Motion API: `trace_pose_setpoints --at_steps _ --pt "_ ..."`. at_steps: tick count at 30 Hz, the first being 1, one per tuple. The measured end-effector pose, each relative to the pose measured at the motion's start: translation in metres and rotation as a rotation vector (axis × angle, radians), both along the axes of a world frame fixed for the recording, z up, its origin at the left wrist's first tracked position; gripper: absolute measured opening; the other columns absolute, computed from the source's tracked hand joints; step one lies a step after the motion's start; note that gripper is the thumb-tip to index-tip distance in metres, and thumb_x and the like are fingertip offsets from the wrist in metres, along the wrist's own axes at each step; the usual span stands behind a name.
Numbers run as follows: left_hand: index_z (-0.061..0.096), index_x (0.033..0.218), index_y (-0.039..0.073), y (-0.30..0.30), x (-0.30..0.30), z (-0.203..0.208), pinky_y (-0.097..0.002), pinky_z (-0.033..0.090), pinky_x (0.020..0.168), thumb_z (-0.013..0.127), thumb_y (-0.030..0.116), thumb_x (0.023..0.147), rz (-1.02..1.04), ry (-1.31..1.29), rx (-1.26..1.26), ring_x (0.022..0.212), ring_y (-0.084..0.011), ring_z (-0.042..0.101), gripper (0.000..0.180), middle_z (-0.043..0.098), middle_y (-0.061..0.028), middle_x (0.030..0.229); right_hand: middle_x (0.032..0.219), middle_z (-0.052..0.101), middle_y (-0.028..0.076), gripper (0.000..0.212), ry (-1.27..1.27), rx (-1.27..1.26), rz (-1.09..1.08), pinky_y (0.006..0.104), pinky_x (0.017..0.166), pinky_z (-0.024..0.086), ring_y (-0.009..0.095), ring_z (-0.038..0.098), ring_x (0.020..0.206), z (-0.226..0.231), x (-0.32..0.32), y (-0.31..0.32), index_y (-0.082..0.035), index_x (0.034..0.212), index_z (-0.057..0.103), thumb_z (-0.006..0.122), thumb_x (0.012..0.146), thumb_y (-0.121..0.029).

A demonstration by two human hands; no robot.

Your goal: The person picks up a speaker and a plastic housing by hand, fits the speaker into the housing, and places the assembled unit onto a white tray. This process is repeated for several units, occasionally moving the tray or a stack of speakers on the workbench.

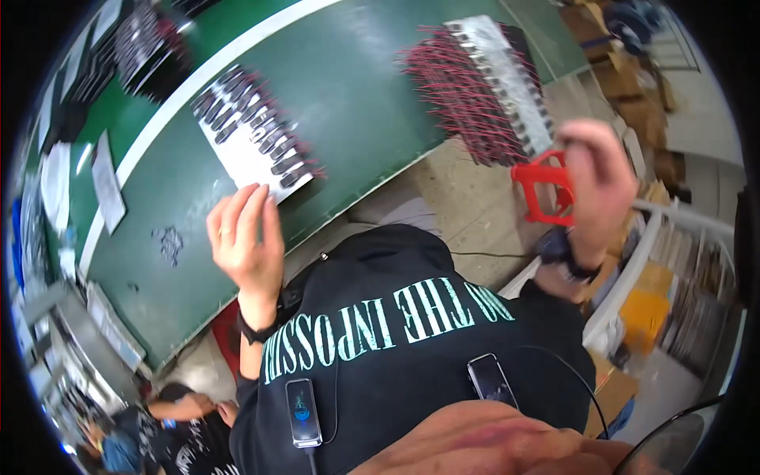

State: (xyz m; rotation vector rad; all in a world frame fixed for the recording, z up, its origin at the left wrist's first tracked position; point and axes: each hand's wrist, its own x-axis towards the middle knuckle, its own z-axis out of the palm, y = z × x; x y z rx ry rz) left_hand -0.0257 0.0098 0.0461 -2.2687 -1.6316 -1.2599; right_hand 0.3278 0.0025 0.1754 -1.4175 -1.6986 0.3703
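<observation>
On the green table lies a white board (252, 165) carrying rows of small black parts with thin red wires. My left hand (247, 241) is at its near edge, fingers stretched out side by side and fingertips at or just over the edge; contact is hard to judge. Further right, a stack of similar boards (495, 67) has many red wires sticking out to its left. My right hand (598, 178) is raised just beyond the stack's near right corner. Its fingers look bent but are smeared by motion, so whether they hold anything is unclear.
A red plastic stool (542, 194) stands on the floor under my right hand. Dark wired parts (150, 51) are piled at the far left. A grey strip (107, 182) and a small dark tangle (169, 244) lie on the table. A white rack (633, 269) stands right. Another person (186, 427) is at lower left.
</observation>
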Motion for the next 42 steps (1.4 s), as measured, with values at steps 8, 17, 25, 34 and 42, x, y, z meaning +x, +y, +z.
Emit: trace_pose_setpoints --at_steps 8,17,25,34,42 --pt "0.073 0.102 0.003 0.002 0.015 0.007 -0.0356 0.053 0.079 0.075 -0.005 0.079 -0.196 -0.102 -0.017 0.089 -0.0278 0.066 0.024 0.072 -0.0109 0.099 0.128 0.063 0.011 0.048 -0.285 -0.247 -0.056 0.0321 0.101 0.045 0.019 0.057 0.118 -0.001 0.058 0.064 0.002 0.138 0.051 0.064 0.098 -0.021" --pt "0.058 0.131 -0.002 0.014 0.062 0.011 -0.0300 0.051 0.094 0.063 0.013 0.099 -0.725 -0.778 -1.236 0.106 -0.0161 0.064 0.035 0.068 -0.0106 0.119 0.148 0.049 0.013 0.066 0.625 -0.651 -0.203 0.0457 0.110 0.040 0.027 0.051 0.132 -0.080 0.165 0.037 -0.007 0.149 0.041 0.045 0.103 -0.055" --pt "0.056 0.135 -0.003 0.026 0.100 0.009 -0.0298 0.049 0.100 0.062 0.014 0.100 -0.911 -0.523 -1.310 0.114 -0.0144 0.061 0.039 0.064 -0.0102 0.128 0.146 0.052 0.013 0.072 1.227 -0.795 0.170 0.0583 0.108 0.040 0.031 0.054 0.129 -0.107 0.104 0.013 -0.008 0.151 0.036 0.050 0.099 -0.056" --pt "0.059 0.129 -0.003 0.022 0.087 0.006 -0.0285 0.049 0.099 0.062 0.012 0.100 -0.870 -0.664 -1.285 0.113 -0.0135 0.061 0.033 0.067 -0.0089 0.122 0.141 0.054 0.013 0.062 1.181 -0.782 0.033 0.0601 0.106 0.042 0.031 0.057 0.124 -0.090 0.060 0.018 -0.010 0.148 0.039 0.056 0.099 -0.042" --pt "0.061 0.128 -0.002 0.015 0.073 0.007 -0.0284 0.052 0.093 0.063 0.014 0.099 -0.816 -0.734 -1.210 0.104 -0.0128 0.065 0.033 0.070 -0.0094 0.118 0.136 0.057 0.011 0.063 1.013 -0.843 0.108 0.0577 0.103 0.046 0.031 0.059 0.119 -0.078 0.027 0.094 -0.011 0.146 0.041 0.063 0.096 -0.041"
